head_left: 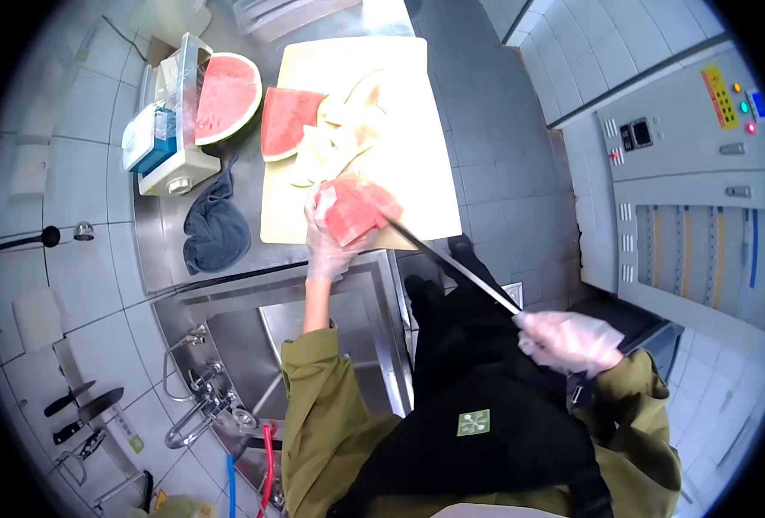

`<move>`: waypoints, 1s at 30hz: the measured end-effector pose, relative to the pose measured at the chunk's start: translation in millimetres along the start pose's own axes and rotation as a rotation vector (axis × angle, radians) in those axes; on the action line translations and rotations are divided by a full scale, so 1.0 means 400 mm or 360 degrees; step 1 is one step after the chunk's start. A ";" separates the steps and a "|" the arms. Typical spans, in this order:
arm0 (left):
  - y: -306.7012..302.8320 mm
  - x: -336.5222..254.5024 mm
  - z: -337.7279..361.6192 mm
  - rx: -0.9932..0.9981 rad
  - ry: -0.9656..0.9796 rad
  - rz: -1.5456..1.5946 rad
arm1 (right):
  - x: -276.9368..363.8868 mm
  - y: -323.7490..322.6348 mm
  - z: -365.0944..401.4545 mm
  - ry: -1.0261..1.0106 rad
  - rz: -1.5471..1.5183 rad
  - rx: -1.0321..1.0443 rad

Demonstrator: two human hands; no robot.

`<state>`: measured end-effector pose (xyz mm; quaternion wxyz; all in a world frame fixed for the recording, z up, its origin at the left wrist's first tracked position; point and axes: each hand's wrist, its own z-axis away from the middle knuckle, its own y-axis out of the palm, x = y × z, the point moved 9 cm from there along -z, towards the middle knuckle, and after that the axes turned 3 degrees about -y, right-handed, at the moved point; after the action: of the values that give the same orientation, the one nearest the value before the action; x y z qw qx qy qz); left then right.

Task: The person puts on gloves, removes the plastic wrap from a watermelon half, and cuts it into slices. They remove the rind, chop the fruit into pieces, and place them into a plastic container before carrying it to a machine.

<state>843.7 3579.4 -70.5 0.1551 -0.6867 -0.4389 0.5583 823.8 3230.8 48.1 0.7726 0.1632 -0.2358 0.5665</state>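
My left hand (pixel 329 237), in a clear plastic glove, grips a peeled chunk of red watermelon (pixel 353 209) at the near edge of the cutting board (pixel 400 181). A long knife (pixel 452 263) is in my gloved right hand (pixel 571 339), its blade reaching left so that the tip end meets the chunk's right side. Just beyond my left hand lie pale cut rinds (pixel 339 142) in a pile. A watermelon wedge (pixel 289 123) with its rind rests left of the pile, also on the board.
Left of the board are a large cut watermelon piece (pixel 227 97), a box-like device (pixel 175 168) and a dark cloth (pixel 217 226). A metal sink (pixel 253 345) with taps is below. Knives (pixel 97 406) hang on the left wall; a control cabinet (pixel 685 164) stands right.
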 end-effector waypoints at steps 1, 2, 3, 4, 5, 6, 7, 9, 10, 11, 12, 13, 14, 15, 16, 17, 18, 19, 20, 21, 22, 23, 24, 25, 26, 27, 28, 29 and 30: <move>-0.003 0.001 -0.002 -0.0011 -0.0048 0.0055 | 0.004 -0.052 -0.004 -0.0031 -0.0305 -0.0104; -0.012 -0.004 -0.005 -0.0021 -0.0152 0.0177 | 0.007 -0.103 -0.007 -0.0080 -0.0609 -0.0201; -0.017 -0.001 -0.007 -0.0030 -0.0252 0.0299 | 0.075 -0.199 -0.054 -0.0340 -0.0110 -0.0418; -0.015 -0.003 -0.011 -0.0007 -0.0205 0.0210 | 0.140 -0.292 -0.090 -0.0517 0.0423 -0.0718; -0.013 -0.005 -0.014 0.0014 -0.0156 0.0123 | 0.215 -0.365 -0.152 -0.0571 0.0606 -0.0985; -0.017 -0.011 -0.018 0.0025 -0.0104 0.0067 | 0.288 -0.436 -0.210 -0.0589 0.0787 -0.1265; -0.017 -0.013 -0.022 0.0059 -0.0118 0.0034 | 0.316 -0.503 -0.324 -0.0723 0.0963 -0.1416; -0.019 -0.020 -0.029 0.0127 -0.0142 -0.0032 | 0.373 -0.589 -0.520 -0.0695 0.0944 -0.1399; -0.024 -0.023 -0.034 0.0113 -0.0108 0.0005 | 0.403 -0.618 -0.597 -0.0716 0.0982 -0.1424; -0.029 -0.022 -0.036 0.0115 -0.0081 0.0040 | 0.447 -0.632 -0.633 -0.0727 0.0946 -0.1398; -0.035 -0.020 -0.031 0.0150 -0.0049 0.0123 | 0.478 -0.628 -0.654 -0.0713 0.0897 -0.1355; -0.035 -0.013 -0.021 0.0190 -0.0072 0.0111 | 0.481 -0.617 -0.676 -0.0672 0.0840 -0.1302; -0.031 -0.005 -0.020 0.0217 -0.0093 0.0104 | 0.503 -0.609 -0.686 -0.0806 0.0951 -0.1381; -0.030 -0.002 -0.025 0.0227 -0.0099 0.0095 | 0.521 -0.603 -0.700 -0.0925 0.1052 -0.1440; -0.035 -0.005 -0.031 0.0240 -0.0095 0.0074 | 0.533 -0.595 -0.710 -0.0999 0.1159 -0.1459; -0.037 0.000 -0.031 0.0246 -0.0113 0.0097 | 0.548 -0.585 -0.709 -0.1072 0.1258 -0.1492; -0.036 0.004 -0.033 0.0253 -0.0119 0.0125 | 0.555 -0.583 -0.707 -0.1118 0.1231 -0.1508; -0.033 0.006 -0.034 0.0262 -0.0120 0.0158 | 0.560 -0.583 -0.700 -0.1159 0.1206 -0.1532; -0.029 0.007 -0.038 0.0303 -0.0163 0.0144 | 0.559 -0.580 -0.686 -0.1191 0.1180 -0.1558; -0.029 0.005 -0.048 0.0349 -0.0199 0.0132 | 0.557 -0.549 -0.660 -0.1349 0.1160 -0.1444; -0.028 0.007 -0.056 0.0392 -0.0228 0.0120 | 0.543 -0.511 -0.624 -0.1506 0.1139 -0.1333; -0.032 0.006 -0.062 0.0375 -0.0164 0.0161 | 0.506 -0.447 -0.598 -0.1845 0.1126 -0.1048; -0.035 0.008 -0.067 0.0356 -0.0102 0.0203 | 0.471 -0.367 -0.581 -0.1808 0.1038 -0.0686; -0.035 0.007 -0.068 0.0336 -0.0039 0.0250 | 0.440 -0.290 -0.557 -0.1851 0.1077 -0.0409; -0.028 0.015 -0.065 0.0377 -0.0046 0.0216 | 0.407 -0.230 -0.568 -0.1593 0.1117 -0.0243; -0.022 0.022 -0.062 0.0423 -0.0047 0.0183 | 0.395 -0.191 -0.576 -0.1732 0.1010 -0.0285; -0.014 0.030 -0.060 0.0466 -0.0048 0.0146 | 0.392 -0.164 -0.612 -0.1841 0.0861 -0.0339; -0.013 0.033 -0.060 0.0442 -0.0022 0.0188 | 0.401 -0.151 -0.645 -0.1950 0.0709 -0.0388; -0.013 0.034 -0.058 0.0420 -0.0002 0.0226 | 0.418 -0.132 -0.661 -0.1942 0.0787 -0.0387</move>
<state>862.2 3599.4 -68.0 0.2039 -0.6894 -0.3120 0.6211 962.7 3485.4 -80.2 0.3610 0.3073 -0.7230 0.5025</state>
